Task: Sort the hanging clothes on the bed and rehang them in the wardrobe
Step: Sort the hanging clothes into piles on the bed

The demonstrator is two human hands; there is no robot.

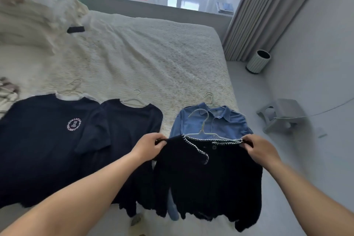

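**Black cardigan held up by both shoulders at the bed's near edge**

Your left hand (151, 145) pinches the left shoulder of the black knit cardigan with white stitched trim (206, 178), fingers and thumb clamped on the fabric. Your right hand (258, 149) pinches the right shoulder the same way. The cardigan sits on a pale green wire hanger (203, 126), its hook rising above the neckline, and its body hangs down over the near edge of the bed with the cream textured cover (153, 53).

Behind the cardigan, a blue denim shirt (220, 122) lies flat near the bed's right edge on its own hanger. To its left lies a plain dark navy T-shirt (130, 130), and beside that, overlapping it, a dark navy T-shirt with a round pink-and-white logo (38, 140), both at the near edge. A ribbed pale bin (257, 61) stands on the floor past the bed's right side.
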